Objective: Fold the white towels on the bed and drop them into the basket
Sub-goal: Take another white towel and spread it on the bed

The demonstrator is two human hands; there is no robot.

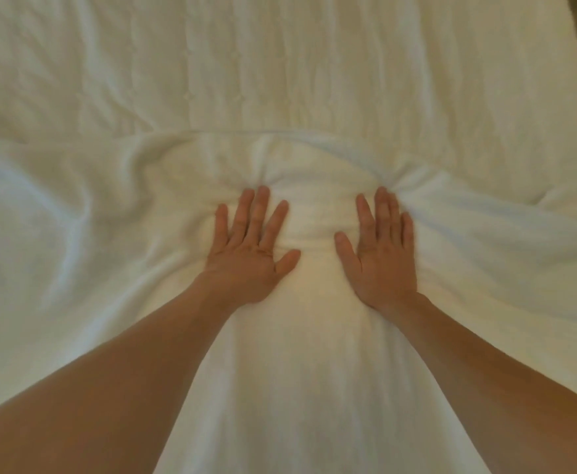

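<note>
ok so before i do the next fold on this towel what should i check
1. Left hand flat on the towel: ok, palm down, fingers straight.
2. Right hand flat on the towel: ok, same pose, apart from the left.
3. Towel smooth between and around the hands: not ok, creases bunch just past both sets of fingers and ripple off to the left.
4. Far edge straight: cannot tell, the middle looks even but the ends fade into the white bed.
5. Near edge lined up: cannot tell, it runs out of the picture.
6. Basket within reach: cannot tell, not in view.
</note>
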